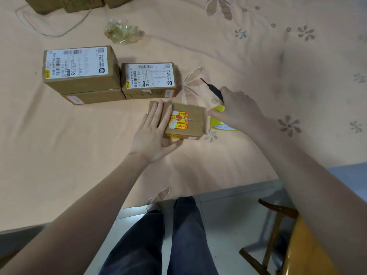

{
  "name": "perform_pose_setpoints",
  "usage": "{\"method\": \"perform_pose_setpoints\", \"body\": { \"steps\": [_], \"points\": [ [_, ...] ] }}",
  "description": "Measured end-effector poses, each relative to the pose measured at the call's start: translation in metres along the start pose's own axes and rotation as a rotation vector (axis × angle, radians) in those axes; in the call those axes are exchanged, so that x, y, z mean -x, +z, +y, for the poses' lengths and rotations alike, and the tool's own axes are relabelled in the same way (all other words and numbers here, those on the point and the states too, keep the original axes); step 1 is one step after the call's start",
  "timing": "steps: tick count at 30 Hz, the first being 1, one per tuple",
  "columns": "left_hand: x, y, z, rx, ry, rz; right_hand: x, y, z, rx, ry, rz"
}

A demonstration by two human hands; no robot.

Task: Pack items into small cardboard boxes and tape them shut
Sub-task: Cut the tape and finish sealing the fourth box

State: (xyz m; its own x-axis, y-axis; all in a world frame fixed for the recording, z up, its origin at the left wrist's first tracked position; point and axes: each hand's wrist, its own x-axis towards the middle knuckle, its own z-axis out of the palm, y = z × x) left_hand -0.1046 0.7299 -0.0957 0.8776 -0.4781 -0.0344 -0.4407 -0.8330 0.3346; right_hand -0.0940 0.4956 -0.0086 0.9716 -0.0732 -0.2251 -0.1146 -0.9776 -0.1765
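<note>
A small cardboard box [190, 121] with a red and yellow sticker over its closed top flaps lies on the peach cloth. My left hand [155, 132] rests flat on its left part, fingers together, thumb against the near side. Just right of the box stands a yellow tape roll [217, 122]. My right hand [238, 112] grips that roll from above. A black pen-like tool [213, 90] pokes out from behind the hand; whether the hand holds it I cannot tell.
Two labelled boxes [79, 68] [149, 79] stand behind, the left one stacked on a flatter box [95, 98]. A crumpled clear wrapper [123, 32], a thin cable [51, 33] and more cartons [75, 2] lie farther back. A wooden chair [288, 245] stands at the lower right.
</note>
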Motion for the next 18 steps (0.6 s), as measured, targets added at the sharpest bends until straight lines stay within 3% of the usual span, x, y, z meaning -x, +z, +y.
{"method": "perform_pose_setpoints", "body": {
  "steps": [18],
  "points": [
    [0.001, 0.002, 0.004, -0.175, 0.011, 0.0, -0.015, 0.022, -0.007, 0.052, 0.076, -0.12]
  ]
}}
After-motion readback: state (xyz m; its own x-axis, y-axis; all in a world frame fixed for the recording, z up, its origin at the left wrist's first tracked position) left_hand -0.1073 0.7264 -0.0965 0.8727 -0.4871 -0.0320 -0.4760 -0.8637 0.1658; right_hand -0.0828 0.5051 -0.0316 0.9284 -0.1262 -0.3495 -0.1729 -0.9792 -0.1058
